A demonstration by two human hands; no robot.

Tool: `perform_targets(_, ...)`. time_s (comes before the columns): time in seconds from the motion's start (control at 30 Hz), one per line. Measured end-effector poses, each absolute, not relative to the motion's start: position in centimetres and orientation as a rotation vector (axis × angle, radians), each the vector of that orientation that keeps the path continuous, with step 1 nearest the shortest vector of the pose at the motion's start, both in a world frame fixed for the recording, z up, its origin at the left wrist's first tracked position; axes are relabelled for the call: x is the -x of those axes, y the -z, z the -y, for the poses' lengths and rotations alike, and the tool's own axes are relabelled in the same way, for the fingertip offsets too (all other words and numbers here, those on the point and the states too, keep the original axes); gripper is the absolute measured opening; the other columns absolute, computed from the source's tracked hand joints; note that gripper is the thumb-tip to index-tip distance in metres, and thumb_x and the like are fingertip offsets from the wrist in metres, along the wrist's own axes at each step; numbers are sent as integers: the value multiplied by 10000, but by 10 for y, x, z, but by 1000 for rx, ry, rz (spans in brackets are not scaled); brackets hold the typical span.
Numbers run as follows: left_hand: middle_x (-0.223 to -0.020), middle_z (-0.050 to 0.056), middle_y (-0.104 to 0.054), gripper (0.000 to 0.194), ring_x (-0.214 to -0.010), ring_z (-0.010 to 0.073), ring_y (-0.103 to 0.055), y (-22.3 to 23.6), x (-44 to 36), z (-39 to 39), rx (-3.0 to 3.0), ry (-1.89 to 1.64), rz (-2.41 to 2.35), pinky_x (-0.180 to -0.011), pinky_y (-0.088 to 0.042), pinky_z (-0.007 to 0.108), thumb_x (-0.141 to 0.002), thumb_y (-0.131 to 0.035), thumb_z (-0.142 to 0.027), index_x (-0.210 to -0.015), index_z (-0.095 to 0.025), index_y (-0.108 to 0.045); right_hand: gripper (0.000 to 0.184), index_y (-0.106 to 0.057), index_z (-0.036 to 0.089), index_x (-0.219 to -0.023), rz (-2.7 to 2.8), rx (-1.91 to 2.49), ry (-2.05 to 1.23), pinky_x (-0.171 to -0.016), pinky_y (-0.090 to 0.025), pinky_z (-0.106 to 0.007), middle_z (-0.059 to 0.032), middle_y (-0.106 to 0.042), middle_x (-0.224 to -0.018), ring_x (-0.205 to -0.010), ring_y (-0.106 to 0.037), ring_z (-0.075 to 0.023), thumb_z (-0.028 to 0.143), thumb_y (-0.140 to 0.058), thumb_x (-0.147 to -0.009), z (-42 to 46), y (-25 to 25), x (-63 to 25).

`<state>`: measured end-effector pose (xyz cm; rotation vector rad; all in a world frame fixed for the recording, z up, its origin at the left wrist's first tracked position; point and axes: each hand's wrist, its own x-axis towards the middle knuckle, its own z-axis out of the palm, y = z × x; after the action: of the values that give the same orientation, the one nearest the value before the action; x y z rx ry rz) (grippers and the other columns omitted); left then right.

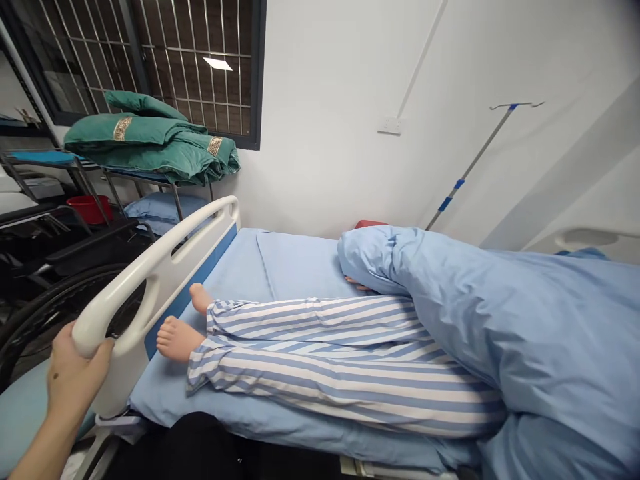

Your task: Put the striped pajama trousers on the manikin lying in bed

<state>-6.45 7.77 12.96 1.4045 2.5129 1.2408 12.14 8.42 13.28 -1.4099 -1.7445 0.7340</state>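
My left hand (75,377) grips the near corner of the white footboard (150,273) of a hospital bed, fingers wrapped round its rim. My right hand is out of view. On the blue mattress (285,263) lies a figure in blue-and-white striped trousers (330,353), bare feet (175,337) toward the footboard. A light blue quilt (525,313) is folded back over the upper body, leaving the legs bare of cover. The figure's hand (357,285) peeks out under the quilt's edge.
A metal rack at the back left holds folded green quilts (155,137) and a blue pillow (160,210). A red basin (90,208) and a wheelchair wheel (45,313) stand left of the bed. An IV pole (475,160) leans by the white wall.
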Motion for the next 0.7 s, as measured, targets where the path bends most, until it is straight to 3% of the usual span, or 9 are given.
perform_targets(0.1, -1261, 135, -503, 682, -1137, 362, -488, -126, 61, -79, -1348, -1303, -2522, -902, -421, 529, -685, -574, -421, -1310, -243, -366, 344, -540, 302, -514, 1631, 1349, -878, -437, -291, -278, 24, -421, -449, -477, -486, -172, 437, -396, -796, -14, -122, -193)
perform_targets(0.2, -1326, 209, -398, 796, -1236, 406, -352, -126, 36, -70, -1399, -1549, -2647, -990, -306, 572, -606, -639, -355, -1323, -146, -361, 267, -481, 221, -559, 1576, 1342, -883, -480, -296, -255, 34, -428, -492, -487, -415, -124, 361, -444, -784, 11, -106, -250)
perform_targets(0.27, -1346, 185, -372, 742, -1262, 357, -333, -124, 5, -62, -1696, -1840, -2515, -1037, -267, 532, -631, -619, -314, -1313, -157, -374, 251, -437, 198, -574, 1577, 1303, -843, -518, -297, -237, 42, -416, -516, -518, -401, -102, 320, -454, -792, -12, -101, -261)
perform_targets(0.33, -1242, 145, -487, 559, -1212, 306, -410, -121, -32, -60, -1969, -1945, -2224, -1044, -278, 498, -692, -572, -286, -1228, -179, -456, 267, -395, 189, -565, 1571, 1269, -773, -533, -286, -223, 50, -393, -520, -530, -384, -89, 304, -459, -798, -56, -102, -254)
perform_targets(0.47, -990, 69, -610, 180, -979, 206, -562, -107, -101, -82, -2096, -1721, -1639, -926, -418, 385, -785, -480, -245, -934, -206, -573, 328, -342, 187, -532, 1532, 1253, -653, -515, -249, -216, 64, -335, -490, -499, -334, -76, 313, -447, -816, -137, -103, -235)
perform_targets(0.57, -893, 43, -632, 175, -857, 167, -586, -95, -135, -120, -1816, -1529, -1510, -793, -466, 304, -821, -441, -282, -889, -202, -581, 354, -338, 187, -525, 1566, 1252, -595, -502, -220, -224, 69, -310, -474, -477, -307, -76, 331, -428, -836, -173, -88, -237)
perform_targets(0.7, -677, -12, -580, 195, -654, 123, -537, -85, -160, -172, -1567, -1433, -1513, -625, -428, 234, -813, -431, -328, -732, -189, -542, 385, -323, 188, -504, 1552, 1324, -594, -486, -192, -237, 67, -296, -461, -467, -276, -81, 344, -401, -848, -202, -56, -249)
